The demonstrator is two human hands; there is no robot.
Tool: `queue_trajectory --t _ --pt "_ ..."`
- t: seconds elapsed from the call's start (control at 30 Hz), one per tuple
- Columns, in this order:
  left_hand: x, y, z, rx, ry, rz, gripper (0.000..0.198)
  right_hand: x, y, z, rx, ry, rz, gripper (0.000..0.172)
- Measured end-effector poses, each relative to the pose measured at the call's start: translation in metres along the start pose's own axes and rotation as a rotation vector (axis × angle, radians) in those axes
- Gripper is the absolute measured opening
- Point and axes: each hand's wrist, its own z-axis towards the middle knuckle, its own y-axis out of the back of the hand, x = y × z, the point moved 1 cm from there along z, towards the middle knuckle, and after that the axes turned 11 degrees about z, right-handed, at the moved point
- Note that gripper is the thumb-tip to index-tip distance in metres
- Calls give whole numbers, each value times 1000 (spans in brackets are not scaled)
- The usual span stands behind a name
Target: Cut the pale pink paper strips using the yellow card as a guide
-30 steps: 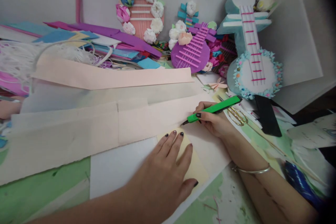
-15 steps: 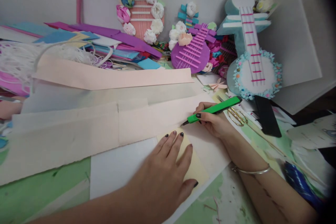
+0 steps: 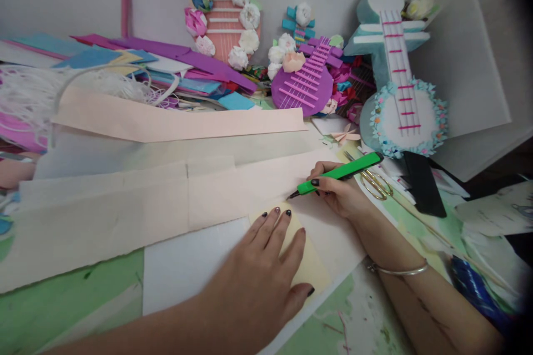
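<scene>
My left hand (image 3: 262,272) lies flat, fingers spread, on a pale yellow piece of paper (image 3: 312,260). That piece rests on a long pale pink sheet (image 3: 258,183), near its lower edge. In my right hand (image 3: 339,191) is a green pen (image 3: 345,172) with a black tip. The pen slants down to the left, and its tip is at the pink sheet just above the yellow piece's top edge. Whether the tip presses on the paper I cannot tell. Under the left hand's side a white sheet (image 3: 183,266) sticks out.
Gold-handled scissors (image 3: 377,186) and a black flat object (image 3: 425,183) lie right of my right hand. Behind stand a purple paper instrument (image 3: 303,86) and a light blue one (image 3: 400,105). Coloured sheets (image 3: 187,61) and white string (image 3: 25,94) are piled at left.
</scene>
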Motion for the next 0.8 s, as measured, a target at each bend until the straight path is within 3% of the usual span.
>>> queue_trajectory --t 0.5,0.7,0.8 --pt "0 0 -1 14 11 -7 55 0 0 0 16 4 9 17" --pt "0 -2 -2 11 -9 10 56 -2 4 4 9 21 253 35" --pt "-2 1 -3 -27 -59 84 59 -3 3 6 -70 3 354 36"
